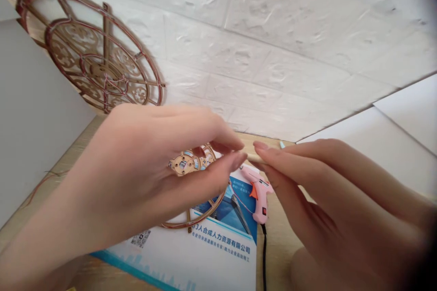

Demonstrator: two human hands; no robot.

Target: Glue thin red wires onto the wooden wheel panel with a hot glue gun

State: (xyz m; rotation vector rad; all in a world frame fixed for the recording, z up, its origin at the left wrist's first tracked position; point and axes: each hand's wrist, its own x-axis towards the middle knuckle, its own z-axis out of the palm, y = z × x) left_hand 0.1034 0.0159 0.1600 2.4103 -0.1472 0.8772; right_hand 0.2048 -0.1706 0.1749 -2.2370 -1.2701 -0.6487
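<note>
My left hand (164,159) and my right hand (317,191) meet in mid-air, fingertip to fingertip. Between them is a small pale, wood-coloured stick-like piece (254,158), mostly covered by the fingers. The right thumb and fingers pinch it, and the left thumb and index finger are closed at its other end. Below and partly behind my left hand lies a round laser-cut wooden wheel frame (186,166) with thin wires. Just under the fingertips, a pink glue gun (261,195) lies on the table, its nozzle pointing up and left.
A larger wooden wheel (102,63) with wiring leans on the white brick-pattern wall (273,54) at the left. A blue and white printed folder (218,263) lies under the small wheel. The glue gun's black cord (264,254) runs towards me. White panels (385,136) stand at the right.
</note>
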